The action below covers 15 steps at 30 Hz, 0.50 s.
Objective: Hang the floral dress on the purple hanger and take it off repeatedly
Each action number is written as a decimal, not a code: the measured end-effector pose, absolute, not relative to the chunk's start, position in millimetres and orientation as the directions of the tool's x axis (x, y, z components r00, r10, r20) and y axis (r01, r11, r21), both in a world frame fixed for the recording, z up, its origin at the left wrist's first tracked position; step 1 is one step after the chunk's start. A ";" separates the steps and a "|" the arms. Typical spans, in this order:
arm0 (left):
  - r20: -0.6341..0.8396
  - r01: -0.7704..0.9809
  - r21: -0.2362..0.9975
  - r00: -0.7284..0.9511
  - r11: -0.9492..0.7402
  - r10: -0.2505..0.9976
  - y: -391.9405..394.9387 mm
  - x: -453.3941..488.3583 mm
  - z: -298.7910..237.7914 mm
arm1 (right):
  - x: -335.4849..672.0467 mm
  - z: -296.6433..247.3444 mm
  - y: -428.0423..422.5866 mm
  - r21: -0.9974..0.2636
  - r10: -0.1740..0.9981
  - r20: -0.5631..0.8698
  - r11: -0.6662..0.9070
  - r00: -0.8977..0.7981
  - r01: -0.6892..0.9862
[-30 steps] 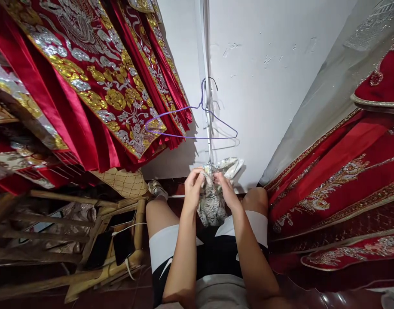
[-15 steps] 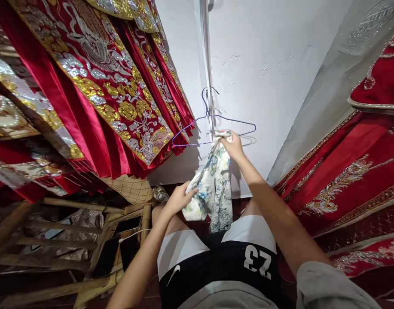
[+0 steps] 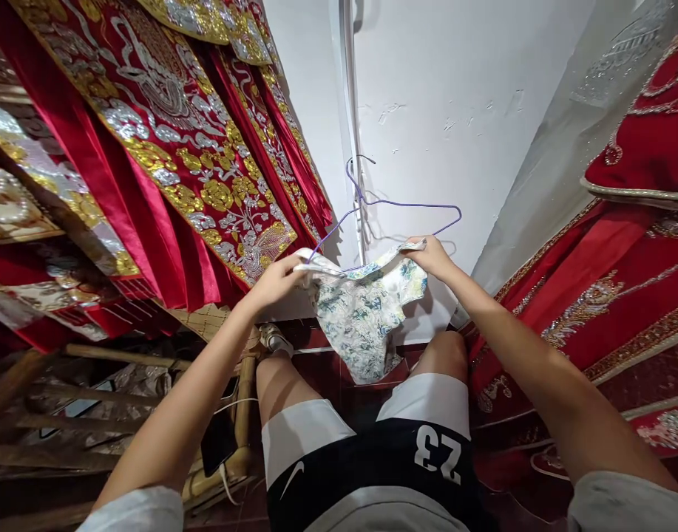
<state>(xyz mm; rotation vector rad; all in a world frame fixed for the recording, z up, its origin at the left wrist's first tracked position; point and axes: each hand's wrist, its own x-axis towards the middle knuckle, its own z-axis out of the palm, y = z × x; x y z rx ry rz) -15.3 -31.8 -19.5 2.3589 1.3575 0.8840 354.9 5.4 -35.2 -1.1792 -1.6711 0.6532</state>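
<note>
The flowered cloth [image 3: 361, 318] hangs between my hands, above the floor in front of my knees. It looks light, thin and soft, likely to sag and crease but hardly fragile; I judge the folded top edge, near its two corners, the best hold. My left hand [image 3: 279, 279] pinches the left corner, fingers closed to the cloth's thickness; my right hand [image 3: 432, 258] pinches the other corner likewise. The purple hanger [image 3: 416, 205] slopes down to the left corner; whether its end sits inside the cloth, I cannot tell.
</note>
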 end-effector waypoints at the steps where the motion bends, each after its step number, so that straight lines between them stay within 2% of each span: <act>1: 0.416 0.647 0.548 0.340 -0.531 0.843 -28.2 -8.0 -13.2 | 352.7 -34.6 1.0 -0.833 0.919 0.382 0.390 -0.102 0.393; 3: 0.529 0.594 0.593 0.222 -0.544 0.819 -22.4 5.7 -3.3 | 347.5 -34.2 -8.2 -0.833 0.912 0.378 0.411 -0.163 0.369; 5: 0.582 0.551 0.626 0.142 -0.552 0.801 -17.5 13.3 3.4 | 345.9 -33.4 -15.5 -0.796 0.874 0.452 0.485 -0.176 0.362; 7: 0.543 0.502 0.686 0.126 -0.526 0.830 -13.6 12.4 8.5 | 351.9 -30.9 -17.1 -0.741 0.824 0.559 0.545 -0.089 0.393; 9: 0.464 0.450 0.757 0.143 -0.475 0.874 -11.0 5.2 13.0 | 365.2 -26.1 -11.4 -0.726 0.783 0.619 0.540 0.062 0.426; 12: 0.392 0.382 0.817 0.182 -0.432 0.902 -8.7 -7.3 18.5 | 391.5 -14.4 3.9 -0.777 0.797 0.576 0.464 0.182 0.425; 15: 0.479 0.438 0.755 0.139 -0.488 0.867 -5.0 -12.8 20.8 | 413.5 1.8 11.2 -0.831 0.885 0.461 0.403 0.067 0.384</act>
